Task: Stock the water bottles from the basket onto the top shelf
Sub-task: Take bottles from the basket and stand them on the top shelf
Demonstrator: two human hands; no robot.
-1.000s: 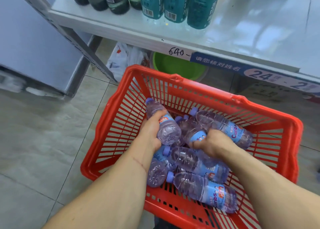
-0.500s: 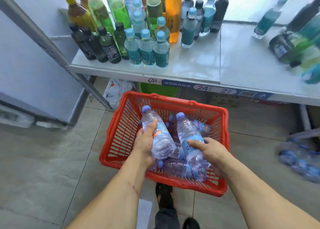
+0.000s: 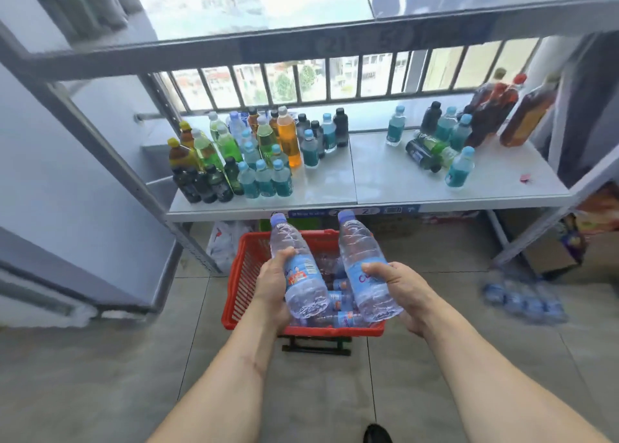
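Head view: left hand (image 3: 273, 285) and right hand (image 3: 398, 288) each gripping one water bottle (image 3: 298, 268) above basket (image 3: 241, 275); top shelf (image 3: 301, 37) unstocked, more bottles remaining

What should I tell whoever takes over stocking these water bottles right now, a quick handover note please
Left hand: grips one water bottle, cap pointing away, above the basket.
Right hand: grips a second bottle the same way.
Red basket: on the floor below the lower shelf, with more water bottles lying inside.
Top shelf: overhead; what stands on it is too blurred to tell.
Done: two bottles picked up.
Left: place both on the top shelf, then empty the basket.
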